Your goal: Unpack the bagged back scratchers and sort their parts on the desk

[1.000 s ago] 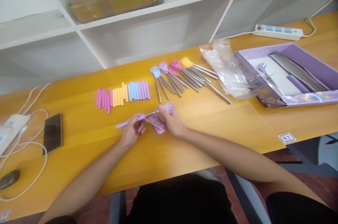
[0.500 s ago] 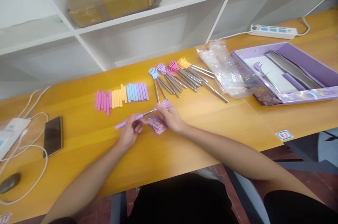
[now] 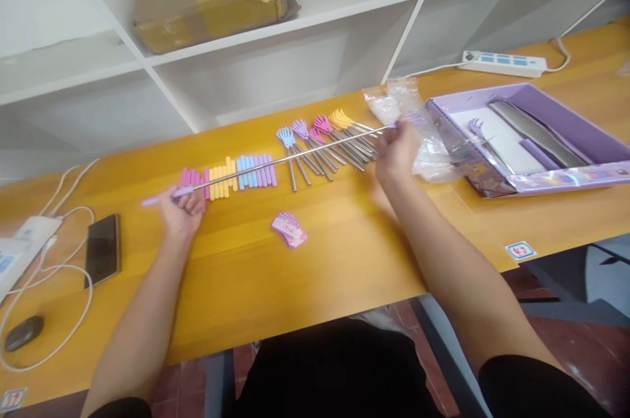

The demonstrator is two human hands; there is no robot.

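A purple telescopic back scratcher [image 3: 275, 162] is stretched long between my two hands, its thin metal rod slanting up to the right. My left hand [image 3: 182, 209] is closed round the purple handle. The other end, by the mostly hidden purple claw head, is in my closed right hand [image 3: 398, 150], which is blurred. Beneath the rod lie pink, yellow, blue and purple handle sleeves [image 3: 221, 183] in a row. Several metal rods with claw heads [image 3: 322, 142] in blue, purple, pink and yellow lie fanned behind it. A small stack of printed cards [image 3: 290, 230] rests on the table between my arms.
On the right stands a purple open box [image 3: 534, 183] with a claw rod and sleeve inside, beside clear plastic bags [image 3: 428, 142]. To the left are a phone [image 3: 103, 250], a mouse [image 3: 24, 333] and cables. A taped carton [image 3: 216, 1] sits on the shelf; a power strip [image 3: 506, 63] lies behind.
My hands have moved apart, left hand leftward and right hand up and to the right. The back scratcher's short rod is now pulled out long. The printed cards are uncovered.
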